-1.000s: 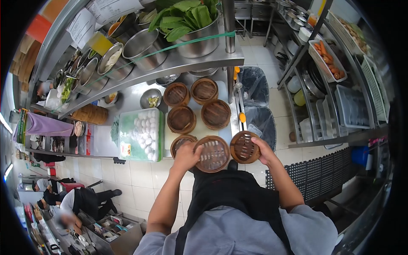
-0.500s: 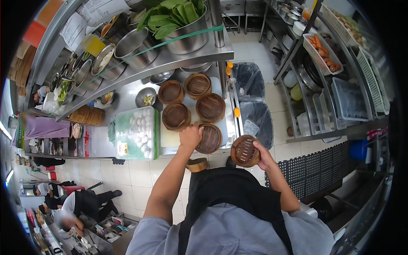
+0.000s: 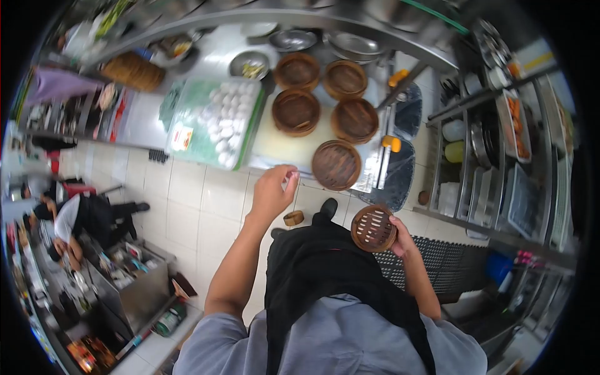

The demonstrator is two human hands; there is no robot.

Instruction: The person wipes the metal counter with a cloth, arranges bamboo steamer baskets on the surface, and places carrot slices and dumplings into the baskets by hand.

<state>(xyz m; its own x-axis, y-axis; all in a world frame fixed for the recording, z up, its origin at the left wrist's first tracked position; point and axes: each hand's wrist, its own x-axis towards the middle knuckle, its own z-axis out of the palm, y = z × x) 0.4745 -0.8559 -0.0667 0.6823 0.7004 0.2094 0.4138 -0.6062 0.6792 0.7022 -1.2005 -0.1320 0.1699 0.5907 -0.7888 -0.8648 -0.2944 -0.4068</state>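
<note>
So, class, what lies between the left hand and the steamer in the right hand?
In the head view, bare floor, a shoe and a loose steamer show between the left hand and the held steamer.

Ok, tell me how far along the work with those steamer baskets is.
Looks done: five steamer baskets stand on the counter, the nearest at its front edge.
In hand: the right hand holds another basket; the left hand holds nothing visible.
Left, probably: setting that one down and picking up the round wooden piece on the floor.
</note>
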